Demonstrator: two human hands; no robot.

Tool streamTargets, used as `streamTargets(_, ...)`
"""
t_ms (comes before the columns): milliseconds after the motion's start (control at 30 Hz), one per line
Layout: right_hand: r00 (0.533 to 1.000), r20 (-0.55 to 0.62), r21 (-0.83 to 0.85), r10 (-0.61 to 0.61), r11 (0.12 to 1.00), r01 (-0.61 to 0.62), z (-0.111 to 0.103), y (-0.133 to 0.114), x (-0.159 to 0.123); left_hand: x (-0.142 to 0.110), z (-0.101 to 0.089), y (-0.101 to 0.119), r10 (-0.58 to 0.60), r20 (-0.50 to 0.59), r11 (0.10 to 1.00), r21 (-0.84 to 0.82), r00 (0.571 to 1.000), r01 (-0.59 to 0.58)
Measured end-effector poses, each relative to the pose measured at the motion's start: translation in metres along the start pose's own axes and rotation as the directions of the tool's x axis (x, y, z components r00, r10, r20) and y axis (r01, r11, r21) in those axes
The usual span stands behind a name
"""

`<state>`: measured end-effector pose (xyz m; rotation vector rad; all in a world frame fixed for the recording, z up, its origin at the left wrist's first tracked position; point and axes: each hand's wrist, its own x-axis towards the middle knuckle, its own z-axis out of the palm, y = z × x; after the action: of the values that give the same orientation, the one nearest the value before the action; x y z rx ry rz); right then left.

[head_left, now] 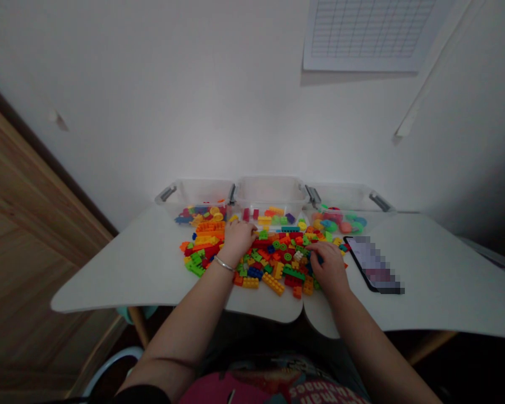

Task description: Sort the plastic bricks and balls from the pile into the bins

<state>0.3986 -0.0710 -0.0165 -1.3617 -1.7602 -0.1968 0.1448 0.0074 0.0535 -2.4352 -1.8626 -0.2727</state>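
A heap of colourful toy building bricks (273, 276) is spread over the table in front of me. My left hand (239, 240), with a silver bangle at the wrist, is at the heap's far side, close to the front of the middle clear plastic bin (273, 193). Its fingers are bent downward, and whatever is at their tips is too small to make out. On the heap's right side is my right hand (330, 266). Its thumb and forefinger are apart above the bricks, with nothing visible between them. The middle bin contains several red, yellow, green and purple bricks.
The left bin (197, 193) has blue, orange and yellow pieces inside. Round, mixed-colour pieces fill part of the right bin (340, 196). A phone (372, 264) lies right of the heap. The white table (143, 269) has a curved front edge, and a wall (235, 112) rises behind.
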Motion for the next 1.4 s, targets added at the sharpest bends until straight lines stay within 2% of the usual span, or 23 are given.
streamTargets(367, 1.000, 0.000, -0.005, -0.001, 1.000, 0.001, 0.000, 0.001, 0.000, 0.015, 0.004, -0.003, -0.054, 0.104, 0.997, -0.053, 0.993, 0.059)
streamTargets(733, 1.000, -0.011, -0.015, -0.013, 1.000, 0.012, 0.001, 0.001, 0.000, 0.006, -0.010, -0.003, -0.019, 0.025, 1.000, -0.023, 1.000, 0.019)
streamTargets(833, 1.000, -0.003, -0.005, -0.011, 1.000, 0.011, 0.001, 0.002, 0.000, 0.005, -0.015, -0.012, 0.061, 0.014, 0.989, -0.137, 0.998, -0.058)
streamTargets(933, 1.000, 0.000, 0.001, -0.008, 1.000, 0.008, 0.001, 0.002, -0.001, 0.003, -0.021, -0.027, 0.185, -0.004, 0.928, -0.327, 0.983, -0.176)
streamTargets(1000, 1.000, 0.003, 0.001, -0.004, 1.000, 0.004, 0.001, 0.001, -0.001, 0.002, -0.027, -0.036, 0.207, -0.063, 0.887, -0.409, 0.976, -0.214)
streamTargets(1067, 1.000, 0.008, 0.000, 0.000, 1.000, 0.000, 0.001, 0.001, 0.000, 0.001, -0.032, -0.044, 0.186, -0.173, 0.851, -0.464, 0.967, -0.246)
streamTargets(1133, 1.000, 0.009, -0.001, 0.001, 1.000, -0.001, 0.001, 0.000, 0.000, 0.001, -0.037, -0.051, 0.125, -0.354, 0.807, -0.508, 0.927, -0.303)
streamTargets(1167, 1.000, 0.007, -0.001, 0.000, 1.000, 0.000, 0.001, 0.000, 0.000, 0.002, -0.038, -0.055, 0.063, -0.460, 0.787, -0.522, 0.886, -0.328)
streamTargets(1200, 1.000, 0.005, -0.002, 0.000, 1.000, 0.000, 0.001, 0.000, 0.000, 0.003, -0.039, -0.058, -0.015, -0.557, 0.775, -0.531, 0.830, -0.343)
streamTargets(1267, 1.000, 0.000, -0.006, -0.002, 1.000, 0.002, 0.001, 0.000, 0.000, 0.006, -0.039, -0.066, -0.196, -0.696, 0.770, -0.545, 0.691, -0.330)
streamTargets(1333, 1.000, -0.002, -0.009, -0.008, 1.000, 0.008, 0.001, 0.001, 0.000, 0.009, -0.038, -0.074, -0.346, -0.749, 0.784, -0.562, 0.566, -0.265)
streamTargets(1367, 1.000, -0.002, -0.010, -0.011, 1.000, 0.011, 0.001, 0.001, 0.000, 0.011, -0.036, -0.079, -0.387, -0.755, 0.796, -0.563, 0.529, -0.221)
streamTargets(1400, 1.000, -0.001, -0.008, -0.015, 1.000, 0.015, 0.001, 0.001, 0.000, 0.013, -0.035, -0.083, -0.405, -0.754, 0.812, -0.557, 0.518, -0.175)
